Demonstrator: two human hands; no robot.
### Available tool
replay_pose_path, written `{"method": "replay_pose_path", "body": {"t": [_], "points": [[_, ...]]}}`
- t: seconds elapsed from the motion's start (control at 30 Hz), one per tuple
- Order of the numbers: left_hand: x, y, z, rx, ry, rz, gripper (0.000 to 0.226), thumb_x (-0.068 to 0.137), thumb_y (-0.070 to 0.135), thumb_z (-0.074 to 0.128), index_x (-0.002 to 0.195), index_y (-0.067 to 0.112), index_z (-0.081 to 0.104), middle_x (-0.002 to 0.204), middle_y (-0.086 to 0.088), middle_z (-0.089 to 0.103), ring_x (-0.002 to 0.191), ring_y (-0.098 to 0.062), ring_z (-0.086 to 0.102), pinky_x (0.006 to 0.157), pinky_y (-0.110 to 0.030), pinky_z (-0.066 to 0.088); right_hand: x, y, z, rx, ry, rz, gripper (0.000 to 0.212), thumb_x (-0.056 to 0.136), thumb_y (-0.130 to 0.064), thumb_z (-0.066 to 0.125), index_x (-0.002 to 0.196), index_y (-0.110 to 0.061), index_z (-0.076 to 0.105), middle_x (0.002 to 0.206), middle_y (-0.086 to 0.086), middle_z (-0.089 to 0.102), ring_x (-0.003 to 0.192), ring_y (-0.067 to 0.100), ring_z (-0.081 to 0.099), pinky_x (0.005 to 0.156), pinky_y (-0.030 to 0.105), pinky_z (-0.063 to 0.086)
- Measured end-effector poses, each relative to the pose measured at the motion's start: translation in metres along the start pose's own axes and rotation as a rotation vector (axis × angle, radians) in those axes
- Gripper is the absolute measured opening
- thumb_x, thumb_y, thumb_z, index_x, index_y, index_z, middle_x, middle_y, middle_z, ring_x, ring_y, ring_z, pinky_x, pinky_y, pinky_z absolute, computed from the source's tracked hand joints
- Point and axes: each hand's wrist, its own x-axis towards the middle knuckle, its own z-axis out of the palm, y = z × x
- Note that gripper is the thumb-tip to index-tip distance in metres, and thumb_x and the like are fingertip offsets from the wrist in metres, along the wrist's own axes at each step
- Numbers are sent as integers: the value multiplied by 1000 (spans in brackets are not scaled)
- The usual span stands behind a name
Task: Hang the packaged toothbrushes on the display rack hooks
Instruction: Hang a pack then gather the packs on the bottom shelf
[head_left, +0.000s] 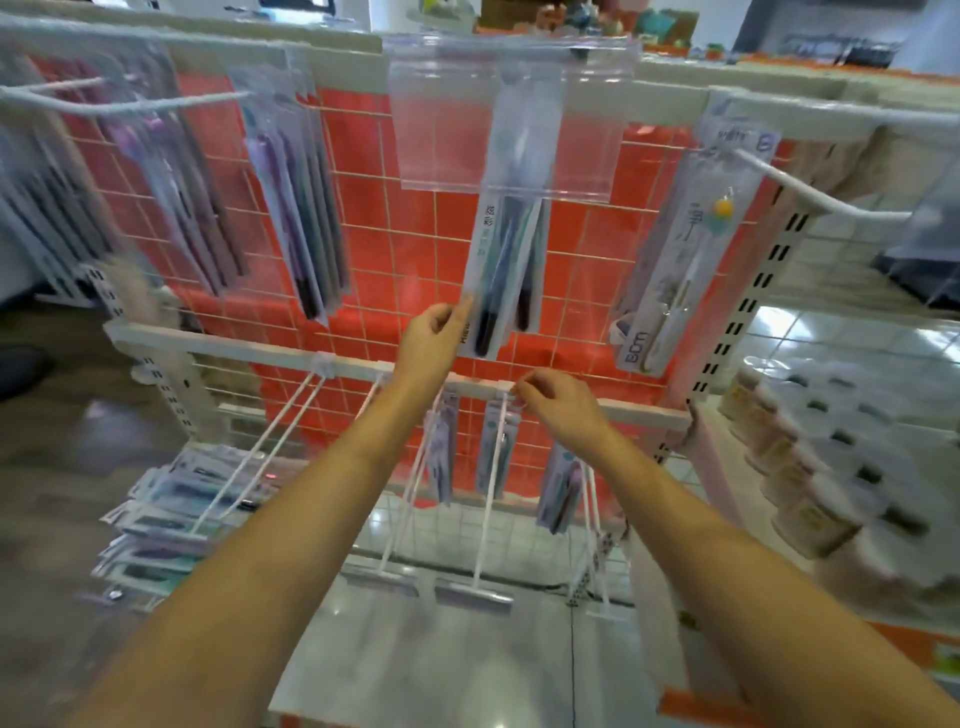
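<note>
Head cam is pretty blurry, but you can make out both bare arms reaching up to a display rack (545, 270) with a white wire grid over an orange back panel. Left hand (434, 340) pinches the bottom corner of a packaged toothbrush (501, 270) that hangs from the top row, right behind a clear plastic tag holder (452, 130). Right hand (558, 402) is lower down at the white crossbar (260, 345), fingers curled at the base of one of the hooks (491, 499) there; can't tell if it's actually gripping the hook or a pack's top edge, too smeared. More toothbrush packs hang on the upper left hooks (291, 208), and a light-coloured pack (680, 260) hangs upper right. A few packs dangle on the lower row under the right hand, and a messy pile of packs (166, 525) sits low on the left. Glossy tile floor (467, 649) shows below.
</note>
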Motion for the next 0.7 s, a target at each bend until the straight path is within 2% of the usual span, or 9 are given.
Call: {"method": "replay_pose_path", "body": {"t": [0.07, 0.1, 0.23, 0.3, 0.37, 0.4, 0.47, 0.53, 0.7], "points": [[-6, -17, -11, 79, -23, -55, 47, 88, 56, 51, 80, 11, 60, 77, -15, 63, 73, -27, 61, 76, -37, 52, 0, 0, 12, 2, -42, 9, 20, 95, -18, 48, 94, -9, 66, 96, 6, 69, 89, 23, 63, 76, 34, 46], [-9, -26, -18, 139, -54, -75, 49, 87, 59, 50, 89, 11, 64, 87, -13, 68, 83, -27, 65, 82, -40, 53, -1, -2, 18, -5, -64, 15, 21, 95, -18, 48, 95, -7, 65, 97, 8, 69, 90, 25, 62, 76, 34, 46], [-24, -44, -53, 458, -130, -62, 36, 95, 43, 49, 112, 14, 61, 102, 4, 63, 93, -12, 57, 82, -27, 44, -1, -14, 44, -129, -126, 17, 15, 96, -20, 47, 90, -12, 59, 86, 6, 60, 82, 24, 55, 68, 29, 37], [-29, -49, -75, 563, -161, -43, 30, 95, 38, 52, 112, 15, 61, 105, 2, 64, 94, -13, 58, 85, -29, 47, 0, -25, 54, -167, -132, 12, 17, 96, -21, 46, 79, -18, 49, 80, 5, 54, 76, 22, 51, 65, 29, 34], [-33, -53, -98, 689, -211, -19, 30, 93, 39, 54, 114, 19, 60, 111, 1, 65, 99, -17, 61, 88, -34, 50, 1, -38, 65, -207, -142, 2, 29, 95, -21, 45, 67, -21, 42, 79, 8, 51, 76, 22, 50, 65, 30, 33], [-35, -54, -111, 779, -238, -17, 32, 93, 40, 54, 117, 20, 59, 114, 1, 64, 102, -19, 61, 89, -37, 50, 0, -46, 70, -231, -150, -6, 31, 96, -20, 44, 65, -21, 43, 81, 11, 51, 78, 23, 50, 66, 30, 33], [-38, -58, -137, 962, -267, -11, 36, 93, 41, 53, 121, 19, 58, 120, -2, 61, 105, -23, 60, 89, -40, 50, -2, -63, 82, -296, -152, -25, 23, 96, -18, 44, 80, -10, 59, 93, 18, 59, 88, 30, 56, 71, 33, 38], [-41, -62, -166, 1074, -269, 15, 37, 92, 41, 52, 122, 20, 57, 120, -7, 60, 105, -25, 58, 89, -39, 49, -4, -83, 98, -362, -140, -59, 25, 96, -20, 44, 103, -3, 61, 107, 20, 63, 98, 35, 58, 75, 36, 43], [-54, -65, -242, 1112, -219, -8, 39, 92, 43, 51, 123, 19, 56, 122, -6, 58, 110, -25, 56, 95, -41, 46, -8, -145, 149, -414, -99, -109, 29, 95, -26, 44, 113, -8, 59, 115, 17, 61, 103, 36, 56, 80, 40, 46]]}}
